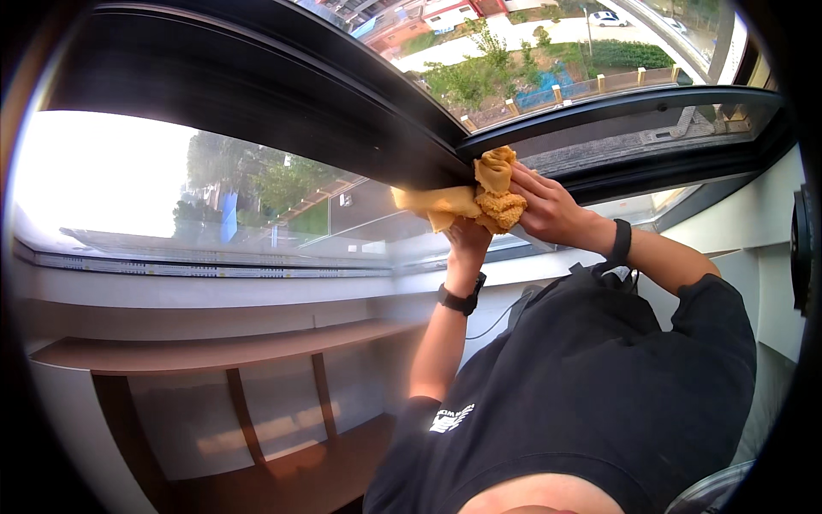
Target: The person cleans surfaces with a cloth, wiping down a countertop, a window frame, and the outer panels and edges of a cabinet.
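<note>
Black shirt (591, 385); both hands press yellow cloth (479, 201).

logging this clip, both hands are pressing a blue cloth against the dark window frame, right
Not quite: the cloth is yellow-orange, not blue. The head view shows the left hand and right hand pressing it against the dark window frame.

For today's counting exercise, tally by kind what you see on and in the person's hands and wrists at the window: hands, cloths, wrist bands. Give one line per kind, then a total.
Hands: 2, the left hand and the right hand
Yellow cloths: 1, the yellow cloth held against the dark window frame
Black wrist bands: 2, the left band and the right band
Total: 5
</note>
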Demonstrator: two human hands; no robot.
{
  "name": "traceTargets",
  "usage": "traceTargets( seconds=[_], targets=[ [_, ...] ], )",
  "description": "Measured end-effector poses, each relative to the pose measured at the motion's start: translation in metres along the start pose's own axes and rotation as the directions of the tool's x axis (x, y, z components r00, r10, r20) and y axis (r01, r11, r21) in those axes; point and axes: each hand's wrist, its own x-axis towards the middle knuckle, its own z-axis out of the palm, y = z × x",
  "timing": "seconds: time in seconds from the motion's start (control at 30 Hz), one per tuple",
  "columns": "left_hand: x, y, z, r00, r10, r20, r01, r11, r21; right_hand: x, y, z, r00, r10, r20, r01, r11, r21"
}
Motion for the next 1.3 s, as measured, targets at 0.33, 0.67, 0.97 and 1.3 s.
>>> traceTargets(
  seconds=[0.33,0.67,0.97,1.3],
  targets=[
    [-0.046,0.008,0.021,0.999,-0.03,0.026,0.032,0.998,-0.059,-0.043,-0.011,0.001,0.992,0.023,0.126,-0.033,0.997,0.074],
    [0.081,0.026,-0.06,0.979,-0.023,-0.202,-0.028,0.969,-0.246,0.112,-0.027,-0.041,0.876,0.025,-0.482,0.073,0.98,0.184],
    [0.035,0.027,-0.021,0.971,-0.228,0.069,0.215,0.717,-0.663,0.074,-0.033,-0.021,0.918,0.097,-0.384,-0.026,0.982,0.187],
    [-0.037,0.002,0.001,0.841,-0.393,0.371,0.539,0.557,-0.632,0.022,-0.04,-0.007,0.992,0.123,-0.031,-0.114,0.974,0.197]
  ],
)
